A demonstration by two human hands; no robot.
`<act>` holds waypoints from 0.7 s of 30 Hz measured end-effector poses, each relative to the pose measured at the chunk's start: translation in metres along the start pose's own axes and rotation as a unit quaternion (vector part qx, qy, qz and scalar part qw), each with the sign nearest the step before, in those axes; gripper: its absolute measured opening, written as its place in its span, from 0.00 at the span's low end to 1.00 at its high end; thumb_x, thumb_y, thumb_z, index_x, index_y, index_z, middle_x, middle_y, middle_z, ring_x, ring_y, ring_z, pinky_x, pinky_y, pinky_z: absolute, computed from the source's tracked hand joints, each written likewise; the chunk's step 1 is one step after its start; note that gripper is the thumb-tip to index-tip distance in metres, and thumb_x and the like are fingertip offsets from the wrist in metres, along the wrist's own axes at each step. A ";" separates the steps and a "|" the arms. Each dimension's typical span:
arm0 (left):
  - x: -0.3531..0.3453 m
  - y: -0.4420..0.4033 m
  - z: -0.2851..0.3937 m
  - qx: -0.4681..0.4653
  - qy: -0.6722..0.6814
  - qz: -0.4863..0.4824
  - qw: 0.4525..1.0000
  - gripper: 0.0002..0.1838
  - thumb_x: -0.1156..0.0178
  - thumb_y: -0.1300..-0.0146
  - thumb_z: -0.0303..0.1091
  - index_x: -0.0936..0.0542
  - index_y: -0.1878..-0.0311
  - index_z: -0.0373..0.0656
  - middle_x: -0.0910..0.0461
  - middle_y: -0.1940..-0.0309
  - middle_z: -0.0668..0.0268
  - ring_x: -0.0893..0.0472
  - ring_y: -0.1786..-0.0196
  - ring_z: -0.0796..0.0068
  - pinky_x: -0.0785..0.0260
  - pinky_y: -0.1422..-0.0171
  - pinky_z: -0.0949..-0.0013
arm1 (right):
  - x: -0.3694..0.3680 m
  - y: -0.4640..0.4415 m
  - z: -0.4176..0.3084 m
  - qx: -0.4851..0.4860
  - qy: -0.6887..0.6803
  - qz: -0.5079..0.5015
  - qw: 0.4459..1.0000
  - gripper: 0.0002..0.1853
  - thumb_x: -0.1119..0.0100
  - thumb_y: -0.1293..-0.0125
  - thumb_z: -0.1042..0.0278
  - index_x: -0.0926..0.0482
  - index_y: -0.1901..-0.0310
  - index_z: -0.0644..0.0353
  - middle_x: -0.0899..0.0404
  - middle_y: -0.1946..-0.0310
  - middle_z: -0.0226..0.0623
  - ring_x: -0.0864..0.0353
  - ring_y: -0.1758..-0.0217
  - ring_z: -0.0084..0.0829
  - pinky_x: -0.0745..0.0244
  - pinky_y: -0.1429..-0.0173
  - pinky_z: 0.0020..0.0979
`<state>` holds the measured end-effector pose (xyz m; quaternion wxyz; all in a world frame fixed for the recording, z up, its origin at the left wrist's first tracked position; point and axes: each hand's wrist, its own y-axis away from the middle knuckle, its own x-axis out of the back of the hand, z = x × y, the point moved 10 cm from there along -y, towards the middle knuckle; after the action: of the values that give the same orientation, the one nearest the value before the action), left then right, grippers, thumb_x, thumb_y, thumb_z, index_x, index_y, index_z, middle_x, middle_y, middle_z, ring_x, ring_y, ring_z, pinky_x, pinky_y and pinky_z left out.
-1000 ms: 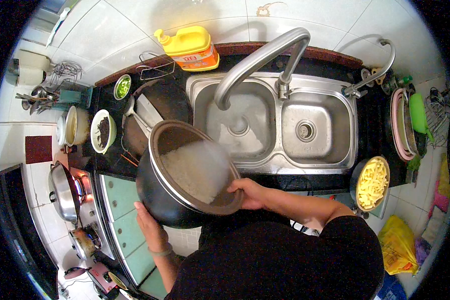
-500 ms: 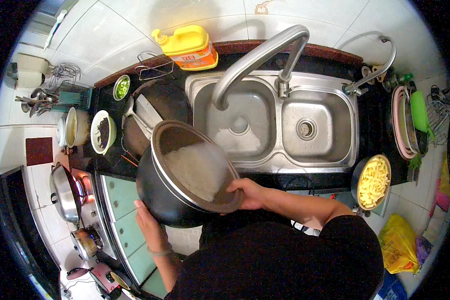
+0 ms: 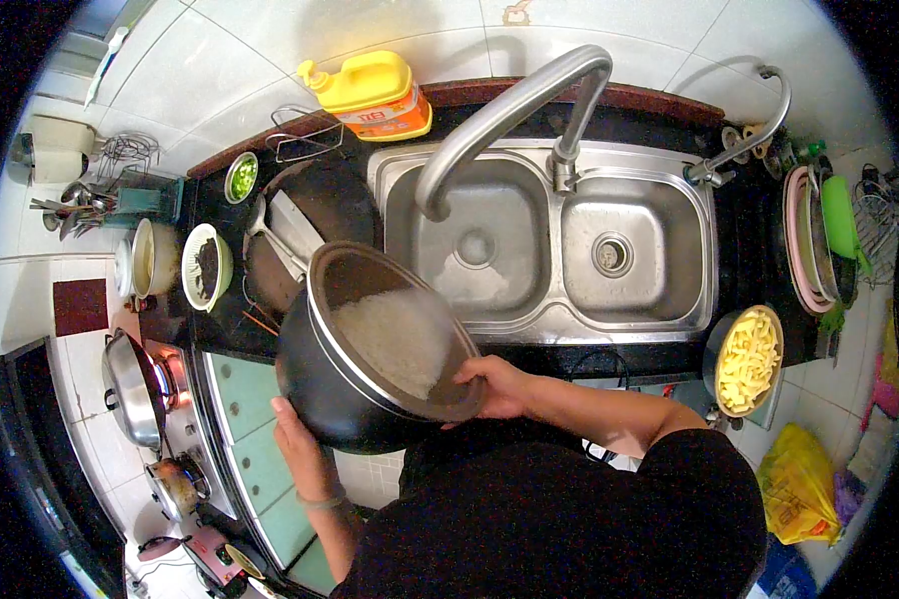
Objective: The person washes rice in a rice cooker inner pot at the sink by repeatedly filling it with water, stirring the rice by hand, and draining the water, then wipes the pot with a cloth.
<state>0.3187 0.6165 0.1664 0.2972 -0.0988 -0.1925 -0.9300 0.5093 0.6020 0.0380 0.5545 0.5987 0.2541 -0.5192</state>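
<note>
A large dark inner pot (image 3: 342, 384) with white rice (image 3: 395, 339) in it is held tilted in front of my body, its mouth toward the sink. My right hand (image 3: 497, 387) grips the rim on the right side, thumb over the edge and fingers underneath. Against the lower left of the pot's outer wall rests my left hand (image 3: 305, 451), supporting it from the side; some of its fingers are hidden by the pot. Behind the pot, a spatula (image 3: 295, 230) and a ladle (image 3: 260, 225) lie in a dark wok (image 3: 345, 195).
Past the pot is a double steel sink (image 3: 539, 324) with a tall faucet (image 3: 514, 110). A yellow detergent jug (image 3: 375, 95) stands behind. A bowl of cut yellow strips (image 3: 749, 359) sits at right. On the left, a lidded pan (image 3: 135, 389) stands over a lit burner (image 3: 170, 374).
The pot has shifted very slightly to the right. Both hands keep the same hold, and the rice shows a little more clearly now.
</note>
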 end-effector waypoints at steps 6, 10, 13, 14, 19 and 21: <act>-0.002 -0.003 -0.011 0.015 -0.008 -0.001 1.000 0.30 0.63 0.37 0.53 0.29 0.58 0.29 0.27 0.61 0.59 0.28 0.61 0.71 0.38 0.54 0.72 | 0.008 -0.001 -0.002 0.005 0.006 -0.009 1.000 0.23 0.53 0.50 0.69 0.36 0.50 0.67 0.30 0.54 0.48 0.30 0.52 0.47 0.36 0.47 0.51; -0.018 -0.021 -0.066 0.100 0.187 -0.087 0.973 0.30 0.65 0.37 0.53 0.34 0.50 0.32 0.29 0.54 0.58 0.28 0.54 0.68 0.37 0.48 0.66 | 0.016 0.008 -0.027 0.105 0.059 0.051 0.991 0.20 0.50 0.54 0.70 0.32 0.55 0.66 0.26 0.62 0.45 0.25 0.60 0.41 0.29 0.54 0.40; -0.034 -0.016 -0.061 0.091 0.093 -0.138 0.982 0.30 0.67 0.37 0.53 0.40 0.43 0.37 0.34 0.48 0.56 0.30 0.49 0.67 0.35 0.48 0.66 | 0.048 0.015 -0.048 0.140 0.180 0.146 0.963 0.27 0.51 0.55 0.77 0.38 0.48 0.65 0.30 0.58 0.43 0.29 0.54 0.36 0.33 0.50 0.36; -0.035 -0.017 -0.062 0.090 0.099 -0.137 0.982 0.30 0.67 0.37 0.53 0.40 0.43 0.37 0.34 0.48 0.56 0.30 0.49 0.67 0.35 0.48 0.66 | 0.054 0.018 -0.051 0.140 0.186 0.148 0.961 0.27 0.51 0.55 0.77 0.38 0.48 0.65 0.30 0.58 0.43 0.29 0.54 0.36 0.33 0.50 0.36; -0.058 -0.014 -0.056 0.092 0.150 -0.207 0.962 0.33 0.66 0.38 0.57 0.45 0.40 0.38 0.38 0.44 0.56 0.33 0.45 0.65 0.37 0.45 0.63 | 0.028 0.055 -0.115 0.259 0.419 0.242 0.836 0.20 0.47 0.61 0.75 0.29 0.60 0.68 0.26 0.72 0.40 0.26 0.69 0.30 0.31 0.64 0.29; -0.078 -0.010 -0.073 0.165 0.172 -0.269 0.933 0.32 0.61 0.39 0.54 0.44 0.41 0.37 0.38 0.44 0.56 0.35 0.43 0.64 0.39 0.44 0.61 | 0.013 0.068 -0.131 0.270 0.519 0.285 0.759 0.20 0.46 0.63 0.73 0.27 0.62 0.68 0.24 0.73 0.40 0.25 0.70 0.31 0.31 0.64 0.28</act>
<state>0.3706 0.6336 0.0740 0.0767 0.1686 -0.3086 -0.9330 0.6176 0.7032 0.0335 0.2747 0.9463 0.1701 0.0060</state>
